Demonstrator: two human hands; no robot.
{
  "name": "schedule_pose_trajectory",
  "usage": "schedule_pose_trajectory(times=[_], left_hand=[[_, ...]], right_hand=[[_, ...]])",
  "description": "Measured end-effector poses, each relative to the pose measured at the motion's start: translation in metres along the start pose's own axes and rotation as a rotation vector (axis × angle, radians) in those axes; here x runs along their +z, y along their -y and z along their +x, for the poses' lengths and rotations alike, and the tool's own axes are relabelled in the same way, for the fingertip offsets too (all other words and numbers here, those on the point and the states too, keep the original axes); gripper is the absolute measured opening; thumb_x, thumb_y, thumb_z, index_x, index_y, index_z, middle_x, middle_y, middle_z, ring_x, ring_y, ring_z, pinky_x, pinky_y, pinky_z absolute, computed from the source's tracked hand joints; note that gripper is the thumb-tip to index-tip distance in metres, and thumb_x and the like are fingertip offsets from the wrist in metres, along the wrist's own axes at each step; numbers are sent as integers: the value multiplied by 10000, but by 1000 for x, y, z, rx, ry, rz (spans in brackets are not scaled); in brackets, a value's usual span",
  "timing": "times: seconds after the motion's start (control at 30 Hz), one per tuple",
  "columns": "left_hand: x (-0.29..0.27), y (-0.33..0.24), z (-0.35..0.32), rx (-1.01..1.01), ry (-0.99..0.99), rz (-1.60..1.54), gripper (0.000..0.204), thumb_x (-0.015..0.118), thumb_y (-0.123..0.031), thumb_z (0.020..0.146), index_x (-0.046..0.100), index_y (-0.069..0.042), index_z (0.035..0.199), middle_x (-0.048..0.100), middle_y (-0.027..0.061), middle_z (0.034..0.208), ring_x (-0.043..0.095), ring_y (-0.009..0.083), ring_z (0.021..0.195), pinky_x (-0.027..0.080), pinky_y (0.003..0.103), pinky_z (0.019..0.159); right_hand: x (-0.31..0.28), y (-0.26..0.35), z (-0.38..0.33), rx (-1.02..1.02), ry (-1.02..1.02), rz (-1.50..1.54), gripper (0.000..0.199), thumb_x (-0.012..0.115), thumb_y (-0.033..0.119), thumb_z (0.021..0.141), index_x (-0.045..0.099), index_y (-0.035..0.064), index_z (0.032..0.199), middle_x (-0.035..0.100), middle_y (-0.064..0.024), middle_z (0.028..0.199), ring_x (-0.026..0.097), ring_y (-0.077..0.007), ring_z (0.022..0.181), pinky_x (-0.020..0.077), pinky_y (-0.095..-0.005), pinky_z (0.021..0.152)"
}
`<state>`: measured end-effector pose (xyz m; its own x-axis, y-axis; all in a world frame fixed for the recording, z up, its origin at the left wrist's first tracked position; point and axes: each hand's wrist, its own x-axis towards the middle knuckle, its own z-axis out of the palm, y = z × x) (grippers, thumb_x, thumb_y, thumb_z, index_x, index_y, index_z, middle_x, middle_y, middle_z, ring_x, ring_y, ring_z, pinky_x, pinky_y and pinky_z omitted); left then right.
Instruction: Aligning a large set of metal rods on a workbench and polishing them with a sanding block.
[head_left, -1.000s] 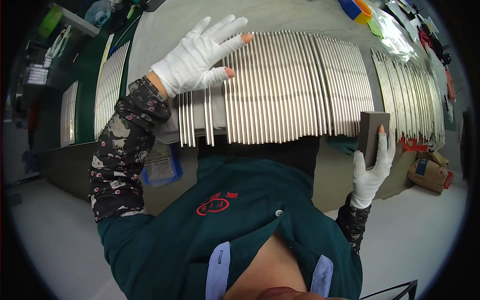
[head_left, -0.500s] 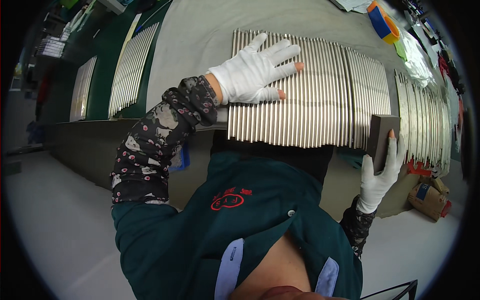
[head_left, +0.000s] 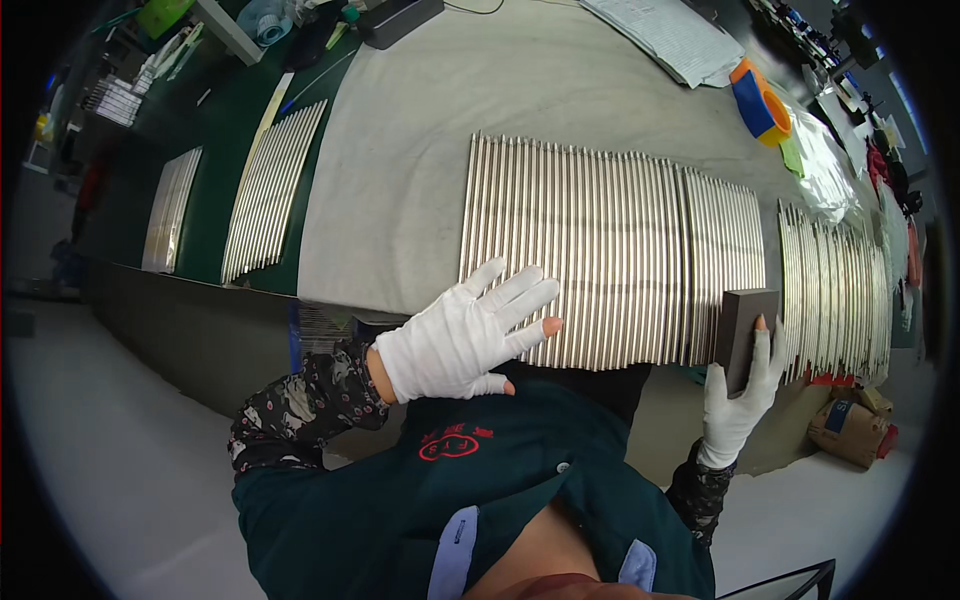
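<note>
Head view: left hand has slid to the near desk edge.
Fingers spread flat on metal rods; right hand grips a dark block.

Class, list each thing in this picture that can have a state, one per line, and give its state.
Left hand: gloved, fingers spread, flat on the rods' near end.
Right hand: gloved, gripping the block.
Block: dark, held upright at the rods' near edge.
Rods: lying side by side in a flat row.
Tape roll: lying on the table.
</note>
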<state>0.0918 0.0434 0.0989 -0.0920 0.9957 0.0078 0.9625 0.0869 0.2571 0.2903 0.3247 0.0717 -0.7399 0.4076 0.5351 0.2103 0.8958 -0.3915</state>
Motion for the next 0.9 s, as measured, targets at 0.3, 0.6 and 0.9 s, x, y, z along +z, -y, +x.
schedule_pose_trajectory(times=[0.3,0.6,0.9], left_hand=[[10,6,2,12,-45,-2,823,749,-431,676,402,-96,1344,370,191,1433,375,333,1330,303,532,1072],[5,-5,18,8,-2,-57,721,733,-481,711,511,-155,1314,399,122,1415,364,281,1323,305,515,1061],[-1,5,-14,-77,22,-51,776,759,-466,667,467,-171,1322,383,119,1436,373,284,1319,303,543,1065]], right_hand=[[10,8,22,-31,31,30,748,598,53,647,449,104,1378,403,-248,1375,507,-404,1189,455,-439,966],[13,11,28,-26,47,45,750,614,60,660,448,119,1388,397,-242,1389,495,-404,1204,441,-450,979],[16,3,30,-29,52,24,739,604,66,674,447,114,1395,397,-242,1394,492,-403,1212,440,-446,983]])
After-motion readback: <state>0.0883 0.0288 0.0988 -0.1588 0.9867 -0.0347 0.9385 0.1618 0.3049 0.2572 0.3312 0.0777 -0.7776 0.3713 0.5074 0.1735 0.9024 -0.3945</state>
